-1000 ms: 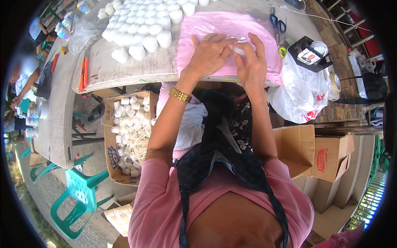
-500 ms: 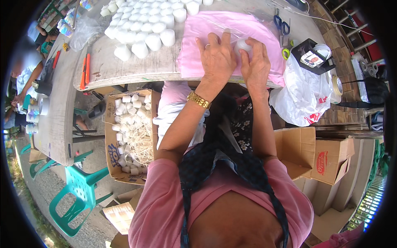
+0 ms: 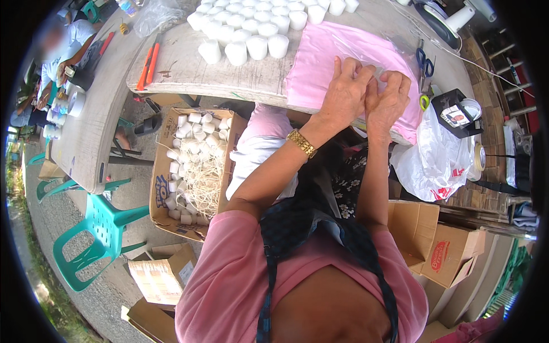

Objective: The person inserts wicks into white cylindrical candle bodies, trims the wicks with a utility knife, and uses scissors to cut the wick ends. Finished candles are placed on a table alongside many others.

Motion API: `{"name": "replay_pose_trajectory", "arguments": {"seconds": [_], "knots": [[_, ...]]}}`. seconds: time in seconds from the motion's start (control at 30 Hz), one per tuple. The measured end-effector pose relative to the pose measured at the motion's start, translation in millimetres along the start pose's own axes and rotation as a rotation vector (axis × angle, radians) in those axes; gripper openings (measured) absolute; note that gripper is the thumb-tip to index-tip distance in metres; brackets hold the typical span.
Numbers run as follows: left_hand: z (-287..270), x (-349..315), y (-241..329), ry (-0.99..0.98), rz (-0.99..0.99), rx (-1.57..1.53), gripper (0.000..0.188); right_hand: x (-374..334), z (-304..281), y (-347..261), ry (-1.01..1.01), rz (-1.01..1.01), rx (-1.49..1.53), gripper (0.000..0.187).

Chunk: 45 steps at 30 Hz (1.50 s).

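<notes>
Over a folded pink cloth (image 3: 311,63) at the table's front edge, my two hands meet with their fingers curled in. My left hand (image 3: 345,94), with a gold bracelet above the wrist, and my right hand (image 3: 389,103) close round a small white cup-shaped piece, mostly hidden by the fingers. A bit of it and some clear plastic film (image 3: 374,55) show just beyond the fingertips. To the left of the cloth stand rows of similar white cup-shaped pieces (image 3: 236,52).
Orange-handled cutters (image 3: 150,64) lie left; blue-handled scissors (image 3: 424,63) and a black holder (image 3: 454,114) are right. A white plastic bag (image 3: 429,157) hangs at the right edge. A cardboard box (image 3: 161,191) of white pieces and strings stands below. Another person (image 3: 71,43) sits far left.
The view has shifted, so the table sits differently in the picture. My left hand has come off the flat film toward my right, and both hands' fingers now curl together round the white piece.
</notes>
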<state>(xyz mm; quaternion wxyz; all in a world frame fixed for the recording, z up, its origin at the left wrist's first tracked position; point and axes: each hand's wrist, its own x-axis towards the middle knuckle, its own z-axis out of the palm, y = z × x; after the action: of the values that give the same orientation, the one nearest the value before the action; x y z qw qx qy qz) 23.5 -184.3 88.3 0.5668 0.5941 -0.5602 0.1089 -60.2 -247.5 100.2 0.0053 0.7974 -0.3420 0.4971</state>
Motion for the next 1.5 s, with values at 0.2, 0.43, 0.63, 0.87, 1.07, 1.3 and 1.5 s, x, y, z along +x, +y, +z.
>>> {"name": "replay_pose_trajectory", "arguments": {"seconds": [0.2,0.43,0.63,0.87,1.07,1.3,1.5], "knots": [[-4.2,-2.0,-3.2,0.007,-0.075,-0.098,0.042,19.2,-41.6,-8.4,-0.187,-0.156,-0.028,0.021],[-0.4,-5.2,-15.7,-0.050,-0.119,-0.194,0.035,73.7,-5.4,-107.0,-0.629,-0.264,0.318,0.022],[-2.4,-5.2,-12.3,-0.054,-0.075,-0.093,0.039,67.2,73.5,-122.7,-0.851,-0.257,0.224,0.029],[-7.0,-0.9,-11.2,0.052,-0.002,-0.064,0.045,66.3,3.2,-113.3,-0.496,-0.177,0.364,0.030],[-5.9,-2.9,-9.1,0.036,-0.130,-0.096,0.033,30.0,-78.6,-42.1,-0.185,0.160,0.418,0.025],[-1.6,-0.6,-5.0,0.051,-0.095,-0.058,0.031,-1.3,-48.3,-7.9,-0.160,0.017,0.306,0.025],[-6.7,-2.0,-3.0,0.091,-0.126,-0.011,0.031,-4.1,-40.6,-0.2,-0.207,-0.106,0.371,0.027]]}}
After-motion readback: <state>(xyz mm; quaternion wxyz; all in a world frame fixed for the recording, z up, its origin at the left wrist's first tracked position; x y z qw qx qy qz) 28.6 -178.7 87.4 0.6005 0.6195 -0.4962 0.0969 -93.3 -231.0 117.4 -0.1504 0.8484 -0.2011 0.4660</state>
